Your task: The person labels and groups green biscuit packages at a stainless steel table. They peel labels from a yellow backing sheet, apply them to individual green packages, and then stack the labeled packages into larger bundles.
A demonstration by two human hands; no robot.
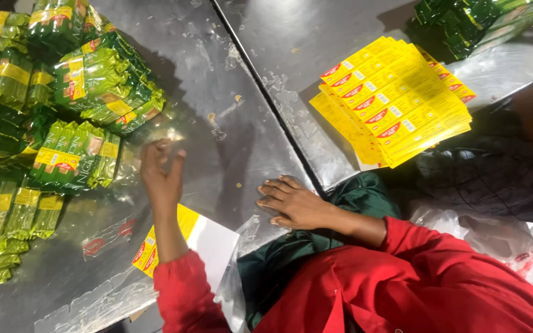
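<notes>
While lying glossy and crinkled, green sachet packs (87, 92), yellow-banded

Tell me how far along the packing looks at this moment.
Done: many bundles of green packets lie piled on the metal table. In hand: the left hand reaches for a clear plastic sheet; the right hand rests flat. Left: a fanned stack of yellow flat cartons lies untouched.

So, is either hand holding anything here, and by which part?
Nothing is clearly held. The left hand hovers with curled fingers over a clear plastic sheet on the shiny metal table; whether it pinches the film cannot be told. The right hand lies flat, empty.
</notes>
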